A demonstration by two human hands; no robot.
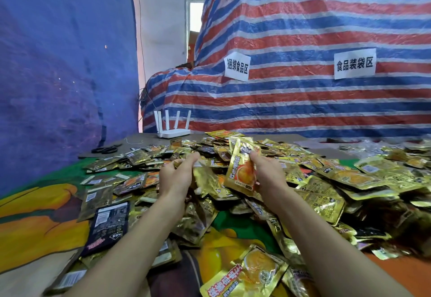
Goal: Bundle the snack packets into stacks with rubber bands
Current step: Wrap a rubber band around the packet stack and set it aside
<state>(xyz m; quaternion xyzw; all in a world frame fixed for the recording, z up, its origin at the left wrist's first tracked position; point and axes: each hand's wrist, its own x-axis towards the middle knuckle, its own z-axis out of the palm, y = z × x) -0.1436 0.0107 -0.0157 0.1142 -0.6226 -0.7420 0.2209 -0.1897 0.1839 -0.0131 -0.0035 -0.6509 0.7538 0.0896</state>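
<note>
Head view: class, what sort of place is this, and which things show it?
Probably a makeshift food-packing workshop: a heap of gold snack packets covers the table, and printed paper signs hang on a striped tarpaulin behind it.

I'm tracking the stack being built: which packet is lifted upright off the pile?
The gold packet with the orange picture, gripped by the right hand; it stands upright above the heap, where the others lie loose.
</note>
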